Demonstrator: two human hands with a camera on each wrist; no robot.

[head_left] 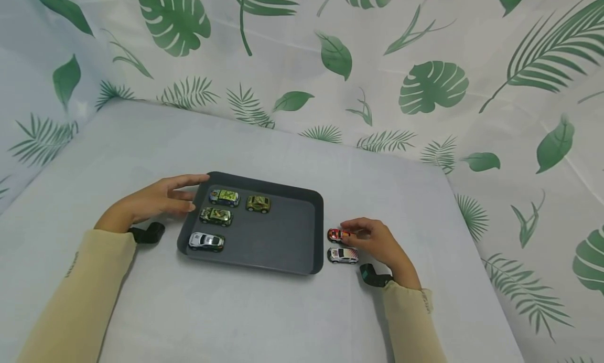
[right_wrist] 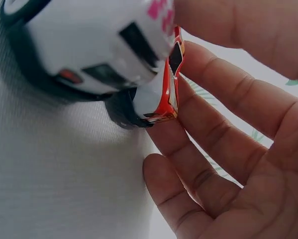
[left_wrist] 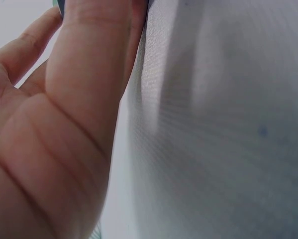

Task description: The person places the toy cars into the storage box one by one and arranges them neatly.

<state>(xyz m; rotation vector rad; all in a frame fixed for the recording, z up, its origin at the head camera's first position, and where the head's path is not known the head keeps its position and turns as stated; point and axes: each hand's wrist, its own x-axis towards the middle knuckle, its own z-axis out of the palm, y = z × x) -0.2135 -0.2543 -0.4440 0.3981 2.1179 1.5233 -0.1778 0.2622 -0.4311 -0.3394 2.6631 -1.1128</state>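
A dark grey tray (head_left: 273, 247) lies on the white cloth, with several toy cars in its left and middle part. At its upper left side my left hand (head_left: 155, 199) touches the rim with fairly straight fingers and thumb. To the right of the tray, my right hand (head_left: 377, 239) pinches a red toy car (head_left: 334, 235) between thumb and fingers, close to the cloth. Just in front of it stands a white toy car (head_left: 343, 255) with a reddish pattern. In the right wrist view the white car (right_wrist: 89, 45) partly hides the red car (right_wrist: 171, 94).
In the tray are a silver-white car (head_left: 206, 242), a camouflage car (head_left: 215, 216), a yellow-blue car (head_left: 224, 197) and an olive-gold car (head_left: 258, 203). A leaf-patterned curtain (head_left: 373, 48) hangs behind the white table (head_left: 264, 321).
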